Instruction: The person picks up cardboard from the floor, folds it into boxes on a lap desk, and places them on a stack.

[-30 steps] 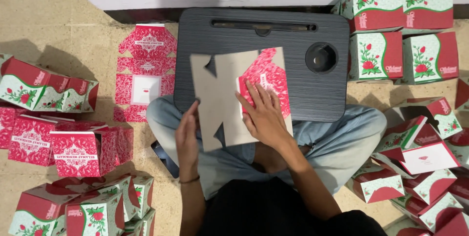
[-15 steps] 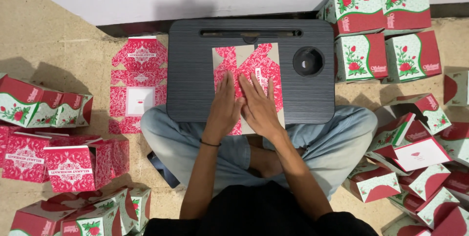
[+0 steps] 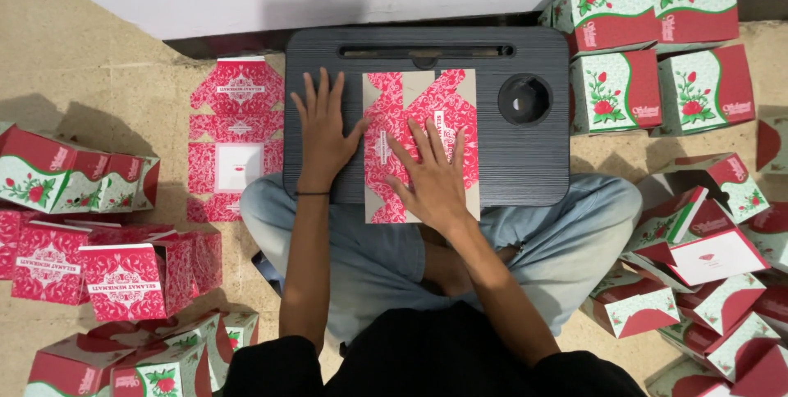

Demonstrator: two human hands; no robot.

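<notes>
Your right hand (image 3: 435,179) lies flat, fingers spread, pressing the lower half of the folded red box blank (image 3: 420,144) on the dark tabletop (image 3: 525,159). Your left hand (image 3: 324,130), also open, now rests just beside its left edge, seemingly touching; half a second ago it pressed the blank too.

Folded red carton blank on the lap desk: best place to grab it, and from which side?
Take the folded carton blank by its near short edge, which appears to overhang the lap desk toward the person, so fingers could probably slip under it there. Elsewhere it lies flat on the board. The right hand presses on it; the left hand lies flat beside its left edge.
</notes>
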